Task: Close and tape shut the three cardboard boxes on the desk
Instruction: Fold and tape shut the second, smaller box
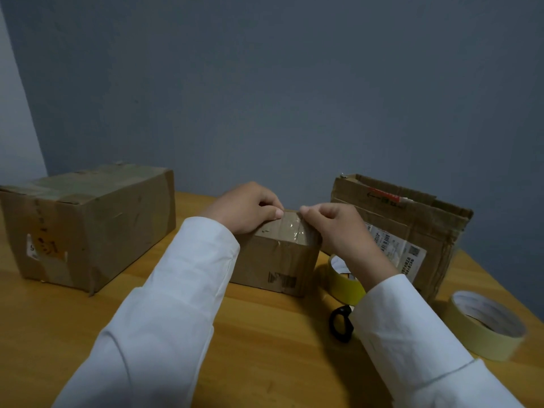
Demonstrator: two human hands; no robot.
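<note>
1. Both hands, left (245,209) and right (334,223), curl over the closed flaps of the small middle box (278,257), fingertips pressing them.
2. Judged step: holding flaps shut; next needs tape from the near-right yellow roll (343,279).

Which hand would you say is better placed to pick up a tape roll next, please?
Right, probably: both tape rolls, yellow and cream, lie beside the right hand; the left hand is farther away.

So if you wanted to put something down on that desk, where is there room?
Bare desk lies in front of the large box, left of the sleeves. The right is crowded: yellow tape, scissors, pale tape roll, open box.
</note>
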